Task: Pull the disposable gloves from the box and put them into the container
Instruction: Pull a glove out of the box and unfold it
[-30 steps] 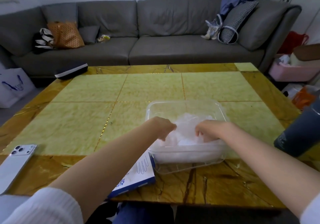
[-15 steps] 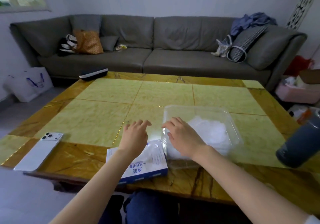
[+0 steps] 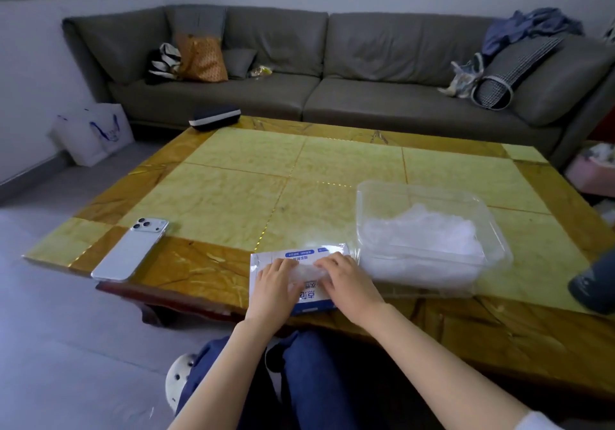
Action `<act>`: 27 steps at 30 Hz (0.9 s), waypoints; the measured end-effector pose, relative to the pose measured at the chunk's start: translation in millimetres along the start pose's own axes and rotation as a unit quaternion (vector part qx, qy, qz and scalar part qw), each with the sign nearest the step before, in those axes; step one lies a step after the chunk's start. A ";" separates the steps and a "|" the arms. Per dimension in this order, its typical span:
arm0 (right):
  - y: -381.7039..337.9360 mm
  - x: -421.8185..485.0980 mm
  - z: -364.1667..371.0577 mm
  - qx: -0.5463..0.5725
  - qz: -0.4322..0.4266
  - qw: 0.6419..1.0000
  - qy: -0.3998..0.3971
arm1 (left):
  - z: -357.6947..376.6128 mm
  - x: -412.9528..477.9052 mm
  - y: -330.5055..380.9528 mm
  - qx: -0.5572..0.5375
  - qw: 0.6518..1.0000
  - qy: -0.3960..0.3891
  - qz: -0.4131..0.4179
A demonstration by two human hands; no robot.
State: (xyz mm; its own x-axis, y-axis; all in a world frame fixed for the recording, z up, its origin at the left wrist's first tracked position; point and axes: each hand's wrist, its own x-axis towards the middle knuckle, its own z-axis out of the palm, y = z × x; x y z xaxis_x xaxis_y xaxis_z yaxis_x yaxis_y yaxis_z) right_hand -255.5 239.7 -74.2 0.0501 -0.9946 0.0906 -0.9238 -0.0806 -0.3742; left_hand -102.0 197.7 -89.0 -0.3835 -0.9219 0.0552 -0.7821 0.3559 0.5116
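Status change: one second before this moment both hands were inside the container (image 3: pixel 366 193), pressing down on the gloves (image 3: pixel 422 233). They have since crossed over, and both now rest on the box (image 3: pixel 299 256). The box lies flat at the near edge of the surface (image 3: pixel 233 180), just beside the container's left wall. The left hand (image 3: pixel 274 288) has its fingers curled down on the glove film (image 3: pixel 307 271) bunched at the box opening and appears to pinch it. The right hand (image 3: pixel 349 283) lies with bent fingers on the opposite edge of the film; whether it pinches or only presses cannot be told. Assessment: one deposit is complete and the next pull is starting, so the task is mid-cycle. The stock left in the box is not visible. Inventory:

- One box.
- One clear container.
- One heap of gloves inside it; the individual pieces cannot be counted.
- Two hands.
- One phone (image 3: pixel 131 250), face down at the left.
- One dark case (image 3: pixel 214 118) at the far edge.
- One dark bottle (image 3: pixel 595 283), cut off at the right.
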 end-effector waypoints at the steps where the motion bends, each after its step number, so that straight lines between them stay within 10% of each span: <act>1: -1.0 2.3 2.1 0.006 0.011 1.000 0.010 | 0.5 0.2 -1.0 -0.003 1.000 -0.001 0.000; 20: -20.3 9.6 -27.8 0.179 0.050 0.954 0.236 | 1.9 2.3 -5.5 -0.048 0.999 0.021 -0.007; 27: -22.1 17.2 -41.6 0.009 -0.021 1.000 0.019 | 2.7 1.7 -4.9 -0.051 0.998 0.020 -0.008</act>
State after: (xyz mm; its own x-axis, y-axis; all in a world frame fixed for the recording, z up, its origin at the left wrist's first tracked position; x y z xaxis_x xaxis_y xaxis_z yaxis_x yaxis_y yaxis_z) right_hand -250.0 227.1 -26.0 0.0729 -0.9872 0.1418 -0.9147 -0.1229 -0.3851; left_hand -100.1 194.9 -93.8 -0.3497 -0.9336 0.0785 -0.7331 0.3249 0.5975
